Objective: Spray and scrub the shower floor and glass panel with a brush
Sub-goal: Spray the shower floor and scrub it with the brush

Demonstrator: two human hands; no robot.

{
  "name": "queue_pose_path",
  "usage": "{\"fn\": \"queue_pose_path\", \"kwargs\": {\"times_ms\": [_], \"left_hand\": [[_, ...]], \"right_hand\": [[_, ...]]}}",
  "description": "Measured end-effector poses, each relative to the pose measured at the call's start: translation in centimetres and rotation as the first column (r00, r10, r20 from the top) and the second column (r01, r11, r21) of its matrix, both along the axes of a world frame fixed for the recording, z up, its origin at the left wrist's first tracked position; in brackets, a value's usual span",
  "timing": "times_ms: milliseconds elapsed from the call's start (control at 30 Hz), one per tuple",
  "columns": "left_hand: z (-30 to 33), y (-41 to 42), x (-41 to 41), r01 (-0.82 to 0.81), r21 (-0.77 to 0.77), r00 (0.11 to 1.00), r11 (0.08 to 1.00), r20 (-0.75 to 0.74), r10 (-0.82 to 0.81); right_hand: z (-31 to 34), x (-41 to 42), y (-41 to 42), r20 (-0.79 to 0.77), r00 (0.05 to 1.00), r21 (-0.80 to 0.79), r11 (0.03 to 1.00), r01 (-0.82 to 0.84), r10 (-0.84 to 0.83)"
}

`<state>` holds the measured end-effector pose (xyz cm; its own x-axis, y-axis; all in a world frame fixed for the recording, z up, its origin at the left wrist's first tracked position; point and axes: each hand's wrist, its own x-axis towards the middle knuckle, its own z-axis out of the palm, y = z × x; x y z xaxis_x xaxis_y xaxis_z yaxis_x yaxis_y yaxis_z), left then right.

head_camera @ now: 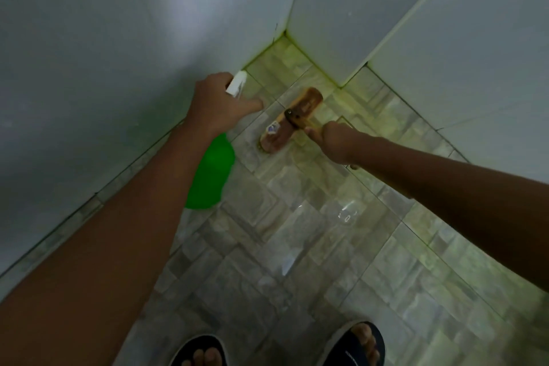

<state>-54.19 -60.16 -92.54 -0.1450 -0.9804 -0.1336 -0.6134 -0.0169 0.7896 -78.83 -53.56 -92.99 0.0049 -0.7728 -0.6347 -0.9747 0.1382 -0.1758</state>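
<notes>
My left hand grips the neck of a bright green plastic spray bottle with a white trigger head, my forefinger stretched out straight toward the right. The bottle hangs below my wrist, over the left edge of the floor, close to the pale grey wall.

My right hand is curled round the handle of a long wooden scrub brush; the handle itself is almost wholly hidden by my fingers. The brush head lies on the wet, stone-patterned tile floor, slanting from near left to far right, just right of my left hand and near the far corner. The tiles around it and along the far wall joints carry a yellow-green tinge.

At the near edge, my two feet in dark open-toed sandals stand on the tiles.
</notes>
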Motion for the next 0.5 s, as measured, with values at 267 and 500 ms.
{"fn": "queue_pose_path", "kwargs": {"times_ms": [267,500], "left_hand": [[-0.8,-0.7,0.0,-0.101,0.046,0.991,0.994,-0.080,0.105],[-0.8,-0.5,0.1,-0.204,0.047,0.976,0.978,-0.061,0.207]], "right_hand": [[-1.0,-0.4,-0.1,0.003,1.000,-0.037,0.999,0.030,-0.030],[-1.1,0.8,-1.3,0.014,1.000,-0.030,0.999,0.017,-0.017]]}}
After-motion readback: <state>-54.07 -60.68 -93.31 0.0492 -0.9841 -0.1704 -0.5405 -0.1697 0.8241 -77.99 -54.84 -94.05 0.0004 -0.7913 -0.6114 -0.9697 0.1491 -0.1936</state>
